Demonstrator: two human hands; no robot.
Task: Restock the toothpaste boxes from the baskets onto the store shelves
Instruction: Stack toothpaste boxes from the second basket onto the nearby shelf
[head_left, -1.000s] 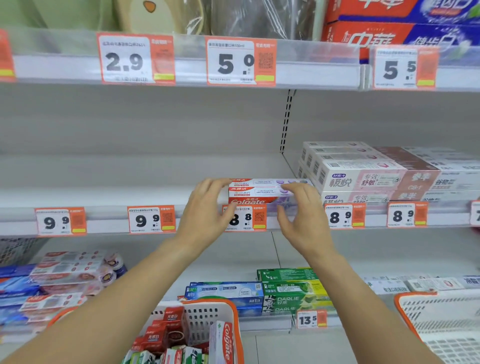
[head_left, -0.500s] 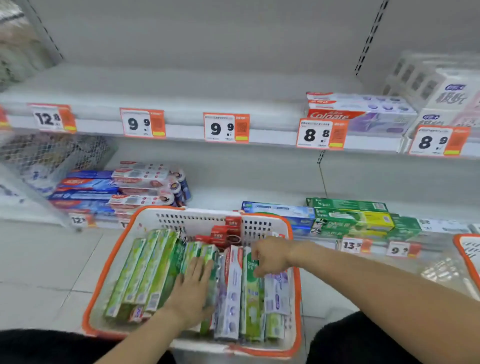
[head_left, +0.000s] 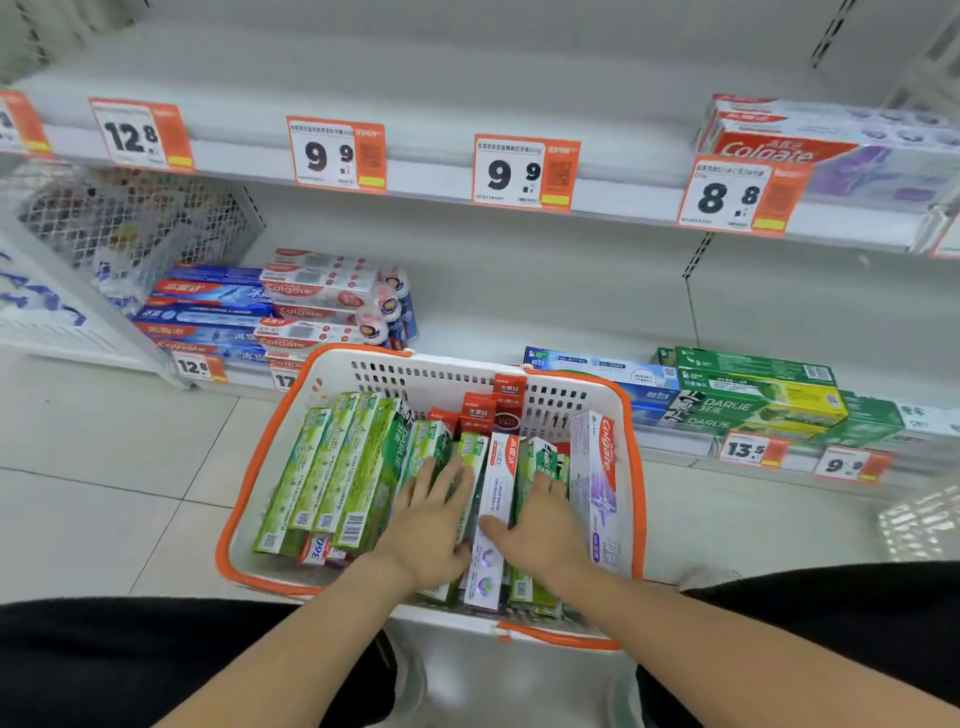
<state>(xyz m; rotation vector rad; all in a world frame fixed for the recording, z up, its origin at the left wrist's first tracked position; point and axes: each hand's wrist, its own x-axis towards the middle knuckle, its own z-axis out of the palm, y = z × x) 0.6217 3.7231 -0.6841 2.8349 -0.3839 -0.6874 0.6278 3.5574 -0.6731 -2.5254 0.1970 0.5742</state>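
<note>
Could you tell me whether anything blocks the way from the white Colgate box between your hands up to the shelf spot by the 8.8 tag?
Nothing visible does: the white Colgate box lies uncovered in the basket, open air above, and the shelf left of the 8.8 tag is bare.

You are in a shop aisle: white shelves (head_left: 519, 208) carry orange price tags (head_left: 525, 172) reading 12.8, 9.9 and 8.8, stacked toothpaste boxes (head_left: 317, 296) sit on them, and a white, orange-rimmed shopping basket (head_left: 441, 371) rests on the tiled floor (head_left: 104, 467).
</note>
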